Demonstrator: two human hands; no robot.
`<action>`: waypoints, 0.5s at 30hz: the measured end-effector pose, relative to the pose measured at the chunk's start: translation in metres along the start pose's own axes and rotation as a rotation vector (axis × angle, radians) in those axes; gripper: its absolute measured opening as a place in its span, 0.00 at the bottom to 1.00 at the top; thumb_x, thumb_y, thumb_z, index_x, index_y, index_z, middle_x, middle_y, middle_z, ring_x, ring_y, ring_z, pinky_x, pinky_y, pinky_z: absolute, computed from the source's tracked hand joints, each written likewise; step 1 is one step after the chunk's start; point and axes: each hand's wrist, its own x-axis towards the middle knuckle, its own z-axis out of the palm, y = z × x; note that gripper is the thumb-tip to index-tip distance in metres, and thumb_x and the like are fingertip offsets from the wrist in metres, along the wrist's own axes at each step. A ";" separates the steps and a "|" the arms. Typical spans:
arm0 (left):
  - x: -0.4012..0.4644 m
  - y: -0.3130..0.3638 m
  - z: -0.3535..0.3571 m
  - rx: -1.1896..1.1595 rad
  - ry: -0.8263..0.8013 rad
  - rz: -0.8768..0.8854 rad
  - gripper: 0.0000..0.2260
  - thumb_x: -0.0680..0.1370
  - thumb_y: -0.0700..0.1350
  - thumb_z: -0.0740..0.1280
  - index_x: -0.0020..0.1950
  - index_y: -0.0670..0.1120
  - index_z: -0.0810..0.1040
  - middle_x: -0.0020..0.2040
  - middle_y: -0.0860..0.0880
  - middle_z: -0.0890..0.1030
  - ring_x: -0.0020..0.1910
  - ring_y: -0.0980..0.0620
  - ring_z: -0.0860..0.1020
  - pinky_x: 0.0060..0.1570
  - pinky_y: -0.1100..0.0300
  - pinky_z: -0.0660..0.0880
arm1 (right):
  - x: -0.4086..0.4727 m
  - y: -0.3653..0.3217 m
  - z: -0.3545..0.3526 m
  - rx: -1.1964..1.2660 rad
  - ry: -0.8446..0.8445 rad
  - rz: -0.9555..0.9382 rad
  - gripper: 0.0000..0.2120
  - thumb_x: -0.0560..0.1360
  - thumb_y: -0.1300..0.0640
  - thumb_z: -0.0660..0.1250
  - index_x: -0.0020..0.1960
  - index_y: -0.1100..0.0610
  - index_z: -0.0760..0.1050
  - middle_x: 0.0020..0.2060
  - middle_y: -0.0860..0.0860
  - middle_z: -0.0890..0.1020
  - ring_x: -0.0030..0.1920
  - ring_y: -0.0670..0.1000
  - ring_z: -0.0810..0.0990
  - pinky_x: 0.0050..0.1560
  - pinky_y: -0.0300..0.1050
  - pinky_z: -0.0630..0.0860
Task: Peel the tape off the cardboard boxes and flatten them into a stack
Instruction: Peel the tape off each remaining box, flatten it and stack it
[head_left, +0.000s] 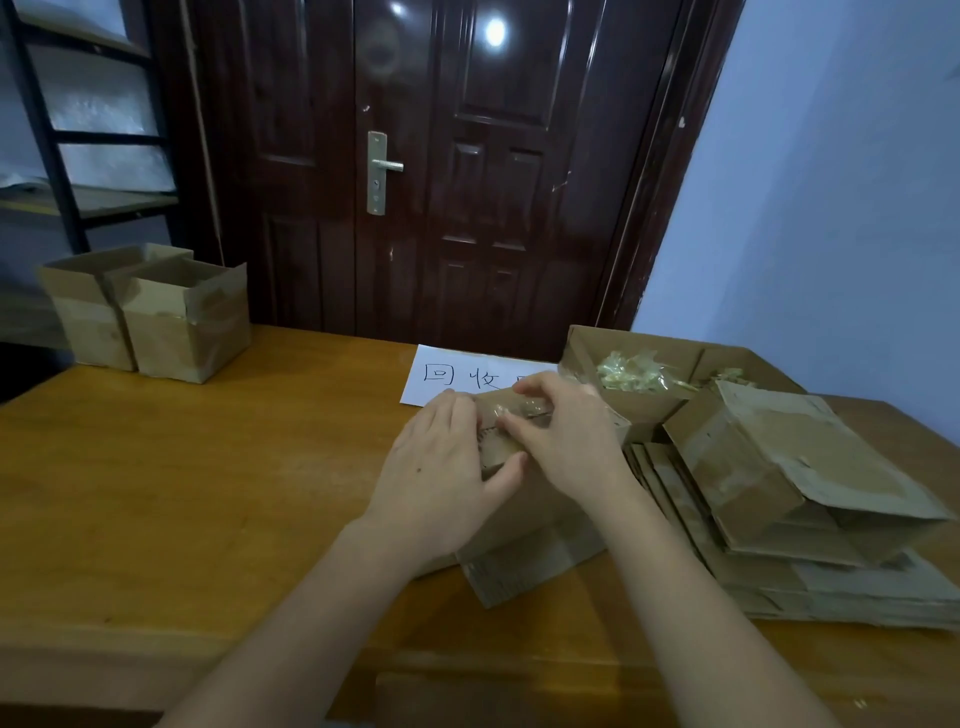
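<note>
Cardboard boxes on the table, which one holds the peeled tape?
The open box at the far right, behind the flattened stack; crumpled tape lies inside it.

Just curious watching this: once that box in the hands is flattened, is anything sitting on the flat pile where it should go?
Yes. A half-collapsed box lies on top of the stack, right of the box both hands hold.

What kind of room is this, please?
Probably a back room or storeroom used for sorting recycling, not a shop floor: a wooden table pushed against a dark door, a metal shelf rack, and a handwritten paper sign beside flattened cardboard.
</note>
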 end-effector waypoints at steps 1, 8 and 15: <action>-0.001 0.000 0.003 -0.013 0.009 0.008 0.20 0.78 0.67 0.57 0.57 0.51 0.67 0.56 0.54 0.72 0.58 0.54 0.71 0.57 0.59 0.72 | 0.002 0.003 0.000 -0.144 -0.032 0.029 0.13 0.77 0.41 0.69 0.59 0.45 0.81 0.59 0.42 0.80 0.64 0.48 0.71 0.64 0.48 0.71; 0.004 -0.009 0.003 0.084 -0.018 0.099 0.20 0.76 0.69 0.51 0.53 0.53 0.65 0.52 0.56 0.69 0.52 0.56 0.67 0.50 0.62 0.70 | 0.015 0.018 -0.007 -0.066 0.077 0.124 0.04 0.80 0.52 0.67 0.50 0.50 0.80 0.47 0.46 0.81 0.53 0.52 0.79 0.55 0.50 0.75; 0.007 -0.011 0.001 0.110 -0.077 0.122 0.20 0.77 0.69 0.51 0.54 0.53 0.64 0.53 0.56 0.68 0.53 0.56 0.66 0.51 0.61 0.71 | 0.008 0.027 -0.010 -0.166 0.027 -0.105 0.07 0.80 0.55 0.67 0.54 0.54 0.84 0.48 0.48 0.83 0.49 0.49 0.80 0.55 0.50 0.78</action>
